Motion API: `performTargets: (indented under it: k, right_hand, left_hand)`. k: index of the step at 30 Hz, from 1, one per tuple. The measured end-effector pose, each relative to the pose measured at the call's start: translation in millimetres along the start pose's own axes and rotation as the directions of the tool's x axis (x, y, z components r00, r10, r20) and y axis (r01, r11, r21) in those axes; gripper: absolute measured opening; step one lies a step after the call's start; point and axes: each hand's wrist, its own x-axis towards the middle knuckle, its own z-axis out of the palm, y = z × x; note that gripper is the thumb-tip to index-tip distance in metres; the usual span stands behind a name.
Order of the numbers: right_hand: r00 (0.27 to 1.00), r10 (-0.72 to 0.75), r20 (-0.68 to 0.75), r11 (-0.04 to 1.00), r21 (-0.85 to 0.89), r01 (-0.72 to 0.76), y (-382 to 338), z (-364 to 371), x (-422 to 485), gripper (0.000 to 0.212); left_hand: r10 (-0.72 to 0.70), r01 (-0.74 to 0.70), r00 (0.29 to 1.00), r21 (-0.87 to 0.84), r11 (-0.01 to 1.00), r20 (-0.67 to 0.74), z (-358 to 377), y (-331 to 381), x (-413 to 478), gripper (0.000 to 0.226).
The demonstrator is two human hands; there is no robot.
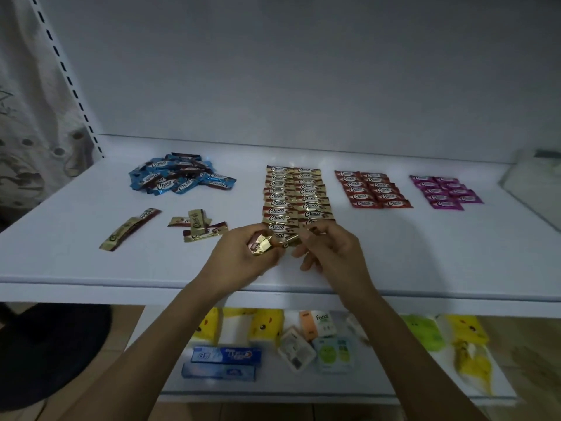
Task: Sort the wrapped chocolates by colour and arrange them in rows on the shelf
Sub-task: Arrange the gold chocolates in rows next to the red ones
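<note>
We hold gold foil-wrapped chocolates, left grip and right grip both pinching them, at 6 o'clock of the gold double row on the white shelf; blue-wrapped pile at 10 o'clock.

Your shelf is plain white. On it you have blue chocolates, gold chocolates, red chocolates and magenta chocolates, the blue and gold wrappers lettered in white. Below you, the tissue packs are yellow with small faces, the toothpaste boxes blue.
</note>
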Motion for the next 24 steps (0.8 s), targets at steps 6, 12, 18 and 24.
performTargets:
  k: [6,12,18,24]
  right_hand:
    - [0.999,-0.033,-0.024,0.999,-0.001,0.033,3,-4,0,0.007]
    - [1.000,-0.023,0.014,0.999,-0.040,0.024,5,-2,1,0.021]
    - [1.000,-0.012,0.001,0.999,-0.035,0.012,8,-2,3,0.023]
    - [0.986,-0.155,-0.055,0.946,-0.295,0.132,23,-1,4,0.021]
  left_hand:
    - [-0.057,0.047,0.998,-0.216,0.975,-0.039,-5,5,3,0.006]
    - [-0.101,0.074,0.992,-0.325,0.943,-0.068,-9,-1,6,0.012]
    - [-0.061,0.030,0.994,-0.308,0.951,-0.093,-9,3,5,0.012]
    - [-0.075,0.045,0.973,-0.137,0.990,-0.216,-10,-5,3,0.018]
